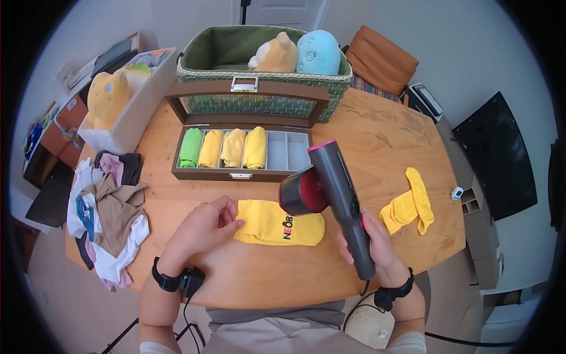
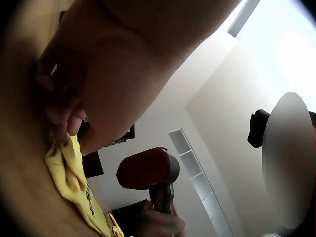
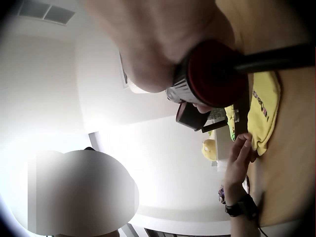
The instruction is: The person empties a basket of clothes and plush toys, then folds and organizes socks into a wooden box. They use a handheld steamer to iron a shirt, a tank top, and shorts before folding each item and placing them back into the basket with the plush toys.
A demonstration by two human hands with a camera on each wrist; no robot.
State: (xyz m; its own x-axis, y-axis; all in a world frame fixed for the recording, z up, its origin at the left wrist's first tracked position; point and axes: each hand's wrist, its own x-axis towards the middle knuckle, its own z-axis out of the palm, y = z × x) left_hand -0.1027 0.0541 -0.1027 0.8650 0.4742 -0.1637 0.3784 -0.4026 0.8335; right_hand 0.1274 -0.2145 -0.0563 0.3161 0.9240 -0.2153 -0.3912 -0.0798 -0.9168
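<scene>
Nearness looks like the main risk: if the hair dryer (image 1: 349, 215) is blowing hot air, which the pictures do not settle, a tilt of its wide head towards 9 o'clock could scorch the fingers at the cuff. A strong blast could also ruck up or flip the loose toe end of the yellow sock (image 1: 265, 225), since only the cuff is held. Swinging the dryer towards 11 o'clock could knock the open box (image 1: 206, 174), and a snagged cord (image 1: 366, 288) could tug the handle off line.

With 12 o'clock pointing away from the person, the sock lies flat on the table (image 1: 383, 141), at 3 o'clock from the left hand (image 1: 203, 229) and between 9 and 10 o'clock from the right hand (image 1: 382, 245). The dryer's head is above its printed part.

The left hand is nearly closed, thumb and fingertips pinching the cuff. The right hand is wrapped round the dryer's handle. More yellow socks (image 1: 401, 209) lie at 1 o'clock from it.
</scene>
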